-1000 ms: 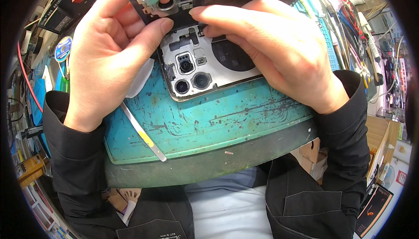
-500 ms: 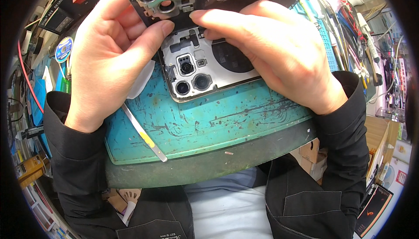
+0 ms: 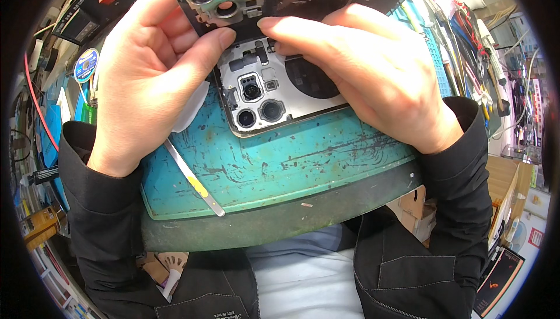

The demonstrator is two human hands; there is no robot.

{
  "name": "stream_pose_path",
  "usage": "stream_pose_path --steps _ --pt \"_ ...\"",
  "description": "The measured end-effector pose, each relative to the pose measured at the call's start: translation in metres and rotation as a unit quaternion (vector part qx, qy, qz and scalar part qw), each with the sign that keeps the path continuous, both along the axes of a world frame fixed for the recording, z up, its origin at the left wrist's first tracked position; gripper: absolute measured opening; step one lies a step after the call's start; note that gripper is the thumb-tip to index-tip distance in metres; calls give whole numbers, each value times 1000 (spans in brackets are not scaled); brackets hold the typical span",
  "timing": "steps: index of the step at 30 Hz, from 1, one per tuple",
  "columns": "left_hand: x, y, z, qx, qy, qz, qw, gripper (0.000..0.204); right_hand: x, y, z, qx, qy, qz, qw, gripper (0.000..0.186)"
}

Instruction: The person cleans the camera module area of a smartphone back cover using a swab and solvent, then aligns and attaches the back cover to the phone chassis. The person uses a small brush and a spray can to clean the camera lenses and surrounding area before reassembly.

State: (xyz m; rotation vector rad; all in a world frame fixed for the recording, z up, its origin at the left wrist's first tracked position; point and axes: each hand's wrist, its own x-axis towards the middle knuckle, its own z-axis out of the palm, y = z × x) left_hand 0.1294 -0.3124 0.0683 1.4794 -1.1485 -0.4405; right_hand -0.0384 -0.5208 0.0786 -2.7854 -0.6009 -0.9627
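Observation:
An opened smartphone [image 3: 312, 109] lies on the mat, its pale inner frame, camera lenses and a dark round charging coil [image 3: 312, 78] showing. Its dark back cover [image 3: 303, 1] is tilted up along the phone's far side, with three lens rings [image 3: 226, 9] on the left part. My left hand [image 3: 157, 74] grips the cover's left end, thumb on the inner face and fingers behind. My right hand [image 3: 379, 74] is closed over the phone, fingertips pressed together at the seam between cover and body. Whatever small part they may pinch there is hidden.
A teal work mat [image 3: 280, 156] covers the table's front. On it lie a metal pry tool [image 3: 195, 179] with a yellow band and a white sheet [image 3: 192, 109] beside my left hand. Hand tools [image 3: 478, 62] crowd the right, a blue-labelled spool [image 3: 86, 65] and black device [image 3: 99, 4] the left.
The cover and phone have shifted very slightly to the right with my left hand. My right fingertips stay at the seam, almost unmoved.

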Motion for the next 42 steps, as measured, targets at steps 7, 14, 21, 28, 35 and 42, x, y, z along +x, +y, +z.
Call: stream_pose_path --steps 7,14,21,28,35,42 --pt "-1 0 0 -4 2 0 1000 49 0 0 0 12 1 4 1000 52" --pt "-1 -1 0 0 -3 -2 1000 50 -1 0 1 8 7 1 1000 54" --pt "-1 -1 -1 -12 4 2 1000 49 0 1 2 6 5 2 1000 56" --pt "-1 -2 -1 -5 16 2 1000 48 0 0 1 0 7 -2 1000 55" --pt "-2 -2 -3 -19 24 -4 1000 47 1 -2 1 -15 6 2 1000 55" --pt "-4 -3 -4 -28 37 -9 999 47 1 -2 2 -4 14 16 1000 52"
